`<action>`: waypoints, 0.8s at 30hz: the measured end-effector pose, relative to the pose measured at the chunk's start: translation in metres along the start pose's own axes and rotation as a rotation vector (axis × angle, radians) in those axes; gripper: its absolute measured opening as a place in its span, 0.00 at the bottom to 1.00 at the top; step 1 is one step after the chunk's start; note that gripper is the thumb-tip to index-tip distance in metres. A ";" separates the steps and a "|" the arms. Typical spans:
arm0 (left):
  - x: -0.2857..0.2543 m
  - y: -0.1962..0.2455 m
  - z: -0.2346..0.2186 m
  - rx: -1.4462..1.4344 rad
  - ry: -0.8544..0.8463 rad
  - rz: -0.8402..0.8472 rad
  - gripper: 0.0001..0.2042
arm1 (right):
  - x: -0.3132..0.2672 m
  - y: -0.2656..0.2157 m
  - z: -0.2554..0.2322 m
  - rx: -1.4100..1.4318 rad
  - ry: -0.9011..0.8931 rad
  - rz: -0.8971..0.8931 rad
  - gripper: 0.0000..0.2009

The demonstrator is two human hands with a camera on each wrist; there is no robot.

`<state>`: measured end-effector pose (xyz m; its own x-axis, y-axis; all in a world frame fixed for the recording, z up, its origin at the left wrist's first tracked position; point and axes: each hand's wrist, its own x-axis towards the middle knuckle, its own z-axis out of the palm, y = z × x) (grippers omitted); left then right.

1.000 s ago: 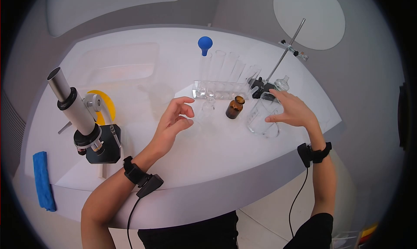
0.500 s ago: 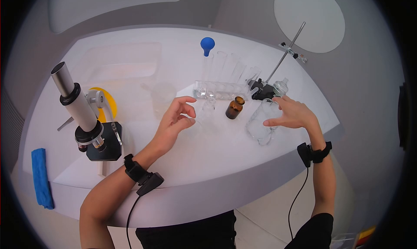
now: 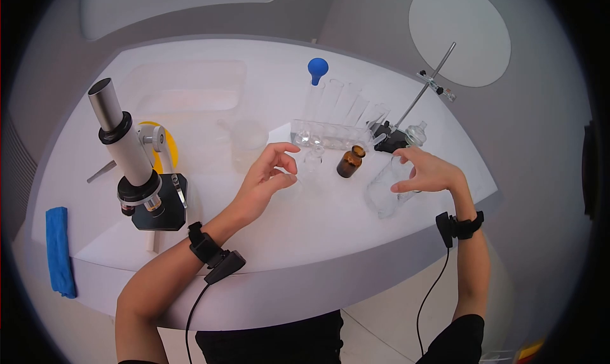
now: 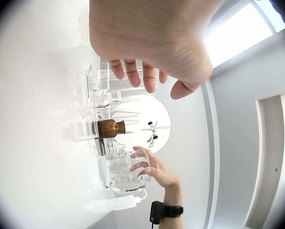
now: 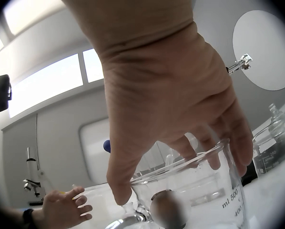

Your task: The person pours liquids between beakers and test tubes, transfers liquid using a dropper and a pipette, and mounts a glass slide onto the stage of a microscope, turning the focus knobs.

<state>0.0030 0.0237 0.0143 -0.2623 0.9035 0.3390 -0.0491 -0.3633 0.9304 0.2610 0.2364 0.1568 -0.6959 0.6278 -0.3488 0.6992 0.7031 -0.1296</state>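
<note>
My right hand holds a clear glass beaker from above, thumb and fingers spread across its rim. Printed millilitre marks show on the beaker wall in the right wrist view. To its left an amber glass bottle stands upright without a stopper. My left hand hovers over the table with loosely bent fingers, nothing in them. Just beyond its fingertips is a small clear glass vessel, hard to make out against the white surface.
Behind stand a clear rack of test tubes, a blue rubber bulb and a stand with a clamp. A microscope, a blue cloth and a clear plastic tub are left. A white squeeze bottle sits beyond the beaker.
The beaker has shifted slightly toward the front edge with my right hand at its rim. My left hand keeps its pose. The head view has turned a little.
</note>
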 end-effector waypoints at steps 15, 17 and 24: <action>0.004 0.004 0.002 -0.137 -0.055 -0.152 0.07 | -0.012 -0.090 0.011 -0.142 0.056 0.128 0.40; 0.003 0.005 0.003 -0.160 -0.073 -0.164 0.08 | -0.010 -0.094 0.016 -0.122 0.140 0.096 0.40; 0.003 0.013 0.010 -0.152 -0.185 -0.238 0.14 | -0.007 -0.094 0.020 -0.011 0.159 0.026 0.39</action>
<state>0.0110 0.0243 0.0291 -0.0473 0.9880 0.1471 -0.2343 -0.1541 0.9599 0.2031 0.1591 0.1532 -0.6957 0.6898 -0.2005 0.7158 0.6893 -0.1119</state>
